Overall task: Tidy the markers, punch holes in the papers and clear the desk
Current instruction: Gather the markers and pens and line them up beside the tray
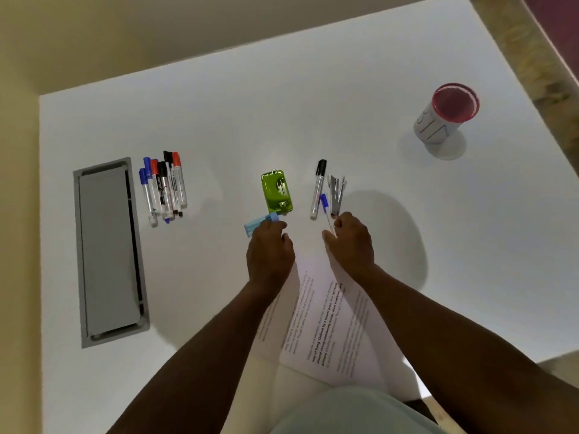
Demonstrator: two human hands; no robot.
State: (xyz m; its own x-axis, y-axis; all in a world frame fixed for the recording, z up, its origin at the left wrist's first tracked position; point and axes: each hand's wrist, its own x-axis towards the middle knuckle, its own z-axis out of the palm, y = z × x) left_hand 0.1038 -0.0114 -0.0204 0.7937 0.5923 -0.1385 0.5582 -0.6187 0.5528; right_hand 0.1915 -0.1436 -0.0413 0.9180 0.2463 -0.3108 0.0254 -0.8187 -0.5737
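Note:
Printed papers (pixel 326 317) lie in a stack at the desk's near edge, overhanging it toward me. My left hand (pixel 269 249) holds the stack's top left corner with curled fingers, and my right hand (pixel 354 242) holds the top right corner the same way. A green hole punch (pixel 277 192) sits just beyond my left hand. Several markers (pixel 164 187) with blue, red and black caps lie bunched at the left. A single black-capped marker (pixel 318 189) lies beyond my right hand, next to a blue pen (pixel 326 208).
A small light blue object (pixel 255 226) touches my left knuckles. A metal stapler (pixel 336 192) lies beside the pen. A white cup with a pink rim (pixel 446 115) stands far right. A grey cable hatch (pixel 108 252) is set into the white desk (pixel 313 104) at the left.

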